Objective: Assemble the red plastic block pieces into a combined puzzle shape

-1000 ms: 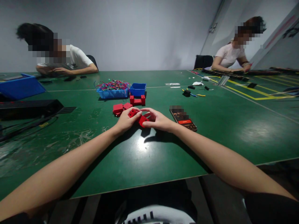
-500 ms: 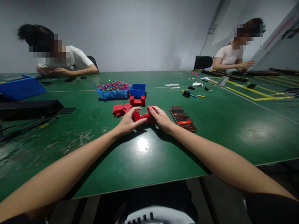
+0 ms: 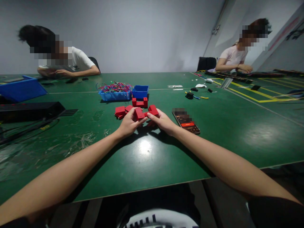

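Both hands grip one red U-shaped block (image 3: pixel 139 113) above the green table (image 3: pixel 133 164). My left hand (image 3: pixel 129 124) is closed on its left end, thumb along the lower edge. On its right end my right hand (image 3: pixel 163 122) is closed, with the thumb near the middle bar. The fingers beneath the block are mostly hidden. Just beyond it stands a similar red block (image 3: pixel 140 102). A pile of red pieces (image 3: pixel 120 111) lies beside my left hand.
Behind are a blue tray of coloured wires (image 3: pixel 115 96) and a small blue bin (image 3: pixel 140 91). A phone (image 3: pixel 186 122) lies right of my right hand. A black device (image 3: pixel 30 110) is at left. Two people sit across the table.
The red block has been turned in my hands, so its end faces show more. My right thumb has moved down from the right end towards the middle bar.
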Motion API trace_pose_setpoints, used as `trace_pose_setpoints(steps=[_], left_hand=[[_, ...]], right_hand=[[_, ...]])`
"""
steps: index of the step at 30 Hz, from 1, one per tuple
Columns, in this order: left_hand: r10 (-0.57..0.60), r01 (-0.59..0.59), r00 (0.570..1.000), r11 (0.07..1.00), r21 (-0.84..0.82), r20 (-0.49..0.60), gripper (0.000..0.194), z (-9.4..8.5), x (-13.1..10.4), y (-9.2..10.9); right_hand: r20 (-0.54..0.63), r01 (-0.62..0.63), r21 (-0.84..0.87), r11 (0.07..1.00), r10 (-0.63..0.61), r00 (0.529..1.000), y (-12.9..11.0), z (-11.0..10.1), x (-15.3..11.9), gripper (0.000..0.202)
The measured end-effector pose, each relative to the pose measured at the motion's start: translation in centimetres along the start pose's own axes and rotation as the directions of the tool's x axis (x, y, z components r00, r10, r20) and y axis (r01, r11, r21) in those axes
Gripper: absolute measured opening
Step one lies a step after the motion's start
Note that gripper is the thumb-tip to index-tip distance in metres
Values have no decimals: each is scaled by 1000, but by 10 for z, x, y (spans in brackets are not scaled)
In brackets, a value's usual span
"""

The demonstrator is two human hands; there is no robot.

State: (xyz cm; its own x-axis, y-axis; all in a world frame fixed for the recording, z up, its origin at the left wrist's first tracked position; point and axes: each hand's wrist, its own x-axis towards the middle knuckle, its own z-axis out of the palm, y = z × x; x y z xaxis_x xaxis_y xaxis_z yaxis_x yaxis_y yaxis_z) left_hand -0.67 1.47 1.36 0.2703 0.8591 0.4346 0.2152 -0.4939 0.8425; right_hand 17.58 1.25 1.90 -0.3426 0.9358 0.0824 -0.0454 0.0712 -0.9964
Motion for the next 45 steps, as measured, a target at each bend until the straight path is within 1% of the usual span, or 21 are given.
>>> trace_pose_setpoints(steps=[3,5,9,12,15,19,22,25,29,31,34,37,40,45], left_hand=[[-57,57,998,997,-52,-4,45,0,1,3],[-82,82,997,995,-58,-4,44,0,1,4],[-108,110,994,991,-72,22,44,0,-1,3],[-70,71,997,997,-17,14,44,0,-2,2],[-8,8,1000,998,64,13,45,1,-4,2],[41,-44,998,995,94,40,49,1,-5,4],[72,-75,997,989,131,26,54,0,-5,2],[80,-82,997,987,137,24,50,-1,-6,1],[83,-86,996,991,105,34,46,-1,-6,-1],[94,-96,995,985,143,18,43,-2,-7,-3],[146,-140,989,950,278,0,39,-2,-8,-3],[211,-219,976,906,363,60,36,-2,-11,1],[223,-250,968,899,359,117,34,-1,-13,5],[221,-243,970,903,354,102,35,-1,-13,6]], right_hand=[[34,70,-12,997,-70,997,1,0,-1,53],[34,84,-1,996,-84,996,2,-1,-1,57],[6,35,-31,999,-35,999,4,-1,1,45],[-57,21,-34,999,-23,998,5,1,2,36],[-93,0,5,1000,1,996,4,3,2,40],[-75,-41,48,998,45,996,2,2,3,48],[-71,-44,42,998,47,996,1,2,3,49],[-62,-44,31,999,46,997,-1,2,1,48],[-16,-59,24,998,59,998,-3,2,0,41],[5,-68,12,998,68,998,-4,1,0,36],[38,-98,-7,995,98,994,-4,0,1,34],[49,-106,14,994,105,993,-2,-1,3,40],[54,-85,48,995,83,995,-1,-2,3,44],[51,-77,43,996,75,996,0,-3,3,38]])
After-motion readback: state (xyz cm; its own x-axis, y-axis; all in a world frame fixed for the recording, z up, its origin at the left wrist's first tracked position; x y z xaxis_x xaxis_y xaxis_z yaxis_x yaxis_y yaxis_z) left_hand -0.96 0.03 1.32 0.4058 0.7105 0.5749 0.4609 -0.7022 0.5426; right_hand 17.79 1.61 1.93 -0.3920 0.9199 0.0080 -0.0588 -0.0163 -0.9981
